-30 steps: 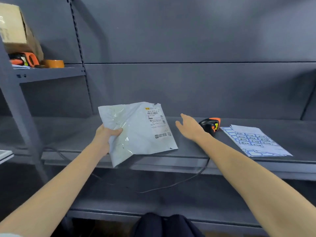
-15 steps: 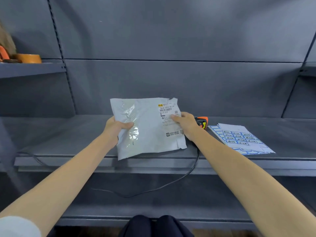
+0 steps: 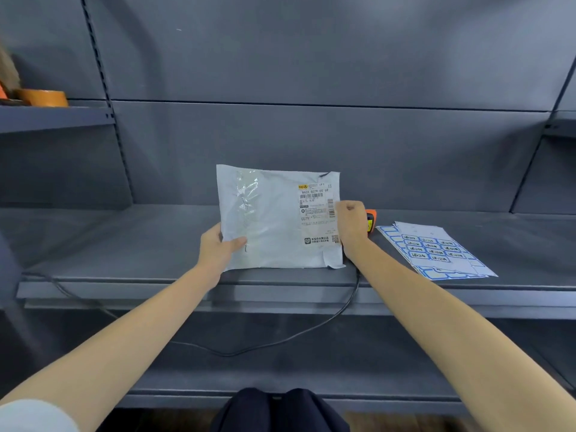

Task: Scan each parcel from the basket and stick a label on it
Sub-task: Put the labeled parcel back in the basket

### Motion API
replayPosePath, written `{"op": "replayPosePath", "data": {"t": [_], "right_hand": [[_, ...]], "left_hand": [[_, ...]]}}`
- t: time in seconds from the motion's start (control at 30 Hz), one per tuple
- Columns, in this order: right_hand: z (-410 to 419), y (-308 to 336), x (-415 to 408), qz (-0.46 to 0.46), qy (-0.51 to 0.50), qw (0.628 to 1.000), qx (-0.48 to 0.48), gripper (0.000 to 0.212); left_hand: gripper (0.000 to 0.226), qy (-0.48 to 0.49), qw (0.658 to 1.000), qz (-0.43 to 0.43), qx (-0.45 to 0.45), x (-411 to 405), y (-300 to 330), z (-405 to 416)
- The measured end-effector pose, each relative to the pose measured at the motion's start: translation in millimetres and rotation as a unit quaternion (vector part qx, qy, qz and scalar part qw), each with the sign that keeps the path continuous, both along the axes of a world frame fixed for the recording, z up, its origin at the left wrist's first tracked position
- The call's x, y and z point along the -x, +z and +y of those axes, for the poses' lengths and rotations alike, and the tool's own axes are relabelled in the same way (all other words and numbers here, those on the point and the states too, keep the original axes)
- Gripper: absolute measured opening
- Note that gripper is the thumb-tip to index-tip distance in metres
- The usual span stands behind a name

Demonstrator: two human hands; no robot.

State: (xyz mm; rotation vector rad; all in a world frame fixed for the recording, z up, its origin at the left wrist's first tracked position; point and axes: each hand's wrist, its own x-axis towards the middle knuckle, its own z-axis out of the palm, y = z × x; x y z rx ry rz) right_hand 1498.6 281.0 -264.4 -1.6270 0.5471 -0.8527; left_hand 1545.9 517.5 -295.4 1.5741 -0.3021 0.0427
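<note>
A grey plastic mailer parcel (image 3: 274, 219) stands nearly upright on the grey shelf (image 3: 124, 244), its printed shipping label (image 3: 316, 210) facing me. My left hand (image 3: 218, 247) grips its lower left edge, thumb on the front. My right hand (image 3: 350, 226) is curled around the parcel's right edge, beside the shipping label. Just behind that hand, an orange and black barcode scanner (image 3: 371, 221) lies on the shelf, mostly hidden. Sheets of blue-bordered sticker labels (image 3: 436, 251) lie flat to the right.
The scanner's black cable (image 3: 280, 341) hangs off the shelf front and loops over the lower shelf. A roll of brown tape (image 3: 43, 97) sits on a higher shelf at far left. My dark-trousered knees (image 3: 280, 410) show at the bottom.
My right hand came from near the scanner onto the parcel's right edge. Both hands turned the parcel square and more upright. The view shifted right.
</note>
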Motion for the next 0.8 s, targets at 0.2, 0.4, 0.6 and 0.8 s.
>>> {"op": "replayPosePath", "data": {"t": [0.2,0.4,0.6,0.8], "right_hand": [[-13,-15,5,0.234,-0.135,0.957,0.106,0.054],[-28,-20,0,0.338,-0.098,0.929,0.115,0.059],[-43,-15,4,0.292,-0.045,0.955,0.038,0.042],[-24,7,41,0.022,-0.032,0.987,-0.158,0.053]], "left_hand": [[0.02,0.016,0.999,-0.006,0.029,1,-7,-2],[0.023,0.021,0.998,-0.009,0.057,5,-10,-3],[0.022,0.015,0.998,-0.004,0.067,5,-11,0],[0.024,0.006,0.997,0.001,0.073,2,-15,0]]}}
